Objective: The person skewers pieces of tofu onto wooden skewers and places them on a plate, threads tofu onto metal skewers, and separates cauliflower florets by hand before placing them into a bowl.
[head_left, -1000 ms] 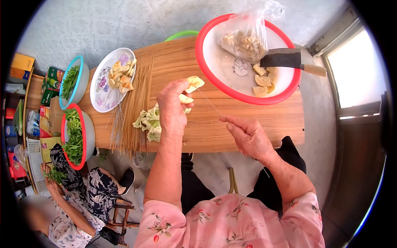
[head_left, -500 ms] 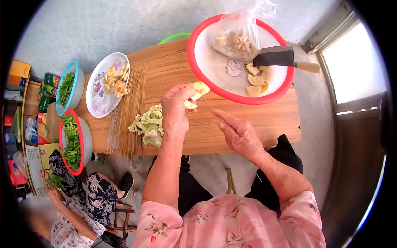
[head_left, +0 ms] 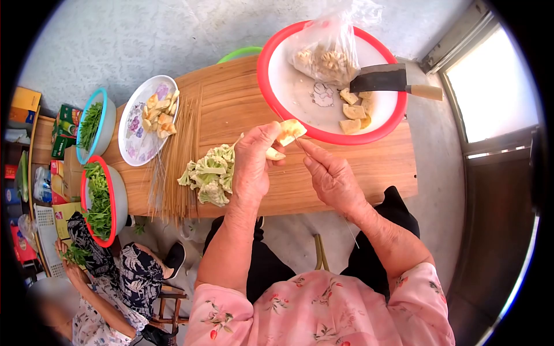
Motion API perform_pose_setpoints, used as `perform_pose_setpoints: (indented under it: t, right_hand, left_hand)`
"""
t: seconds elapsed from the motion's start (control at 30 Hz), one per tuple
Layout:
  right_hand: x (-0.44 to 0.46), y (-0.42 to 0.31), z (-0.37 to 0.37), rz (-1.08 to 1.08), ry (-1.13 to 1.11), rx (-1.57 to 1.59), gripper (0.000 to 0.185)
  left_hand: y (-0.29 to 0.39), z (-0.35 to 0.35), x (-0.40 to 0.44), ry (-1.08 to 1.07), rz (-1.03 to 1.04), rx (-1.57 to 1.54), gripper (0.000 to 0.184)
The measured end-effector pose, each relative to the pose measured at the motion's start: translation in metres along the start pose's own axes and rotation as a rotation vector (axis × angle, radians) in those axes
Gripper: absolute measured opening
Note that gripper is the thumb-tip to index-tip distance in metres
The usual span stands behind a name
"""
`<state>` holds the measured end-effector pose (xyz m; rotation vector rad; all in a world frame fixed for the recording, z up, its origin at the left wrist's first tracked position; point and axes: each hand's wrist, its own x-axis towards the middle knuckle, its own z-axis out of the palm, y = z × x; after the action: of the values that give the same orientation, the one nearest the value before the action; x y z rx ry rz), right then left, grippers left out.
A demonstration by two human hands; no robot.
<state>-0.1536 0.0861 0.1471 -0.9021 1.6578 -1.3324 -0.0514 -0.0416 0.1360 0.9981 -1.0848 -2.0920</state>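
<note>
Nearer than a second ago, the right hand (head_left: 334,181) is closing in on the left hand (head_left: 254,161), so less of the thin skewer (head_left: 299,144) is showing between them. From where I'm standing, the right thumb and forefinger are pinching that skewer, while the left fingers are clamping a pale yellow piece (head_left: 291,131) above the table (head_left: 231,92), near the red-rimmed basin (head_left: 332,138). Inside that basin, a clear bag (head_left: 323,60) of pale brown lumps is slumping, and yellow chunks (head_left: 349,111) are lying beside the blade of a cleaver (head_left: 378,79), whose handle is overhanging the rim. An oval plate (head_left: 134,150) is carrying more pale slices (head_left: 160,114) on one side. Beyond it, a blue-rimmed bowl (head_left: 108,127) and a red-rimmed bowl (head_left: 120,196) are both holding greens (head_left: 98,202). Cauliflower (head_left: 210,173) is lying beside loose sticks (head_left: 182,155).
</note>
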Motion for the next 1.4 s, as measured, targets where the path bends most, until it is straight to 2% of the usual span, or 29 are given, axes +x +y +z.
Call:
perform_pose_setpoints:
  t: [0.03,0.1,0.23,0.27,0.37,0.5,0.6,0.7,0.77,1.1,1.4]
  right_hand:
    - [0.003,0.001,-0.001,-0.024,0.019,0.011,0.033]
    - [0.003,0.002,-0.004,-0.047,0.036,0.02,0.032]
    - [0.001,0.004,-0.006,-0.018,0.01,0.01,0.032]
    - [0.001,0.005,-0.006,-0.001,-0.009,-0.033,0.032]
    - [-0.002,0.008,-0.003,-0.061,-0.056,-0.025,0.034]
    - [-0.005,0.004,-0.003,-0.155,-0.109,-0.077,0.034]
    - [-0.007,-0.004,-0.005,-0.075,-0.15,-0.01,0.034]
    - [-0.007,-0.004,-0.004,-0.027,-0.173,0.008,0.034]
    - [-0.007,-0.004,-0.004,-0.058,-0.171,-0.036,0.034]
    - [-0.007,-0.005,-0.008,-0.051,-0.192,-0.048,0.034]
    - [-0.007,0.003,-0.004,-0.124,-0.152,-0.049,0.032]
  left_hand:
    - [0.003,-0.001,0.001,0.0,0.004,0.0,0.031]
    - [0.009,-0.006,0.006,0.114,-0.12,-0.195,0.038]
    - [0.012,-0.023,0.02,0.045,-0.069,-0.377,0.031]
    - [0.011,-0.027,0.023,0.034,-0.05,-0.356,0.025]
    - [0.019,-0.024,0.018,0.006,0.053,-0.226,0.022]
    - [0.02,-0.027,0.018,-0.05,0.05,-0.198,0.025]
    - [0.017,-0.028,0.021,-0.096,0.073,-0.246,0.027]
    - [0.017,-0.033,0.025,-0.047,0.097,-0.216,0.028]
    - [0.019,-0.033,0.026,-0.071,0.03,-0.264,0.026]
    - [0.019,-0.03,0.026,-0.072,0.006,-0.243,0.021]
    - [0.013,-0.021,0.024,0.076,0.024,-0.113,0.021]
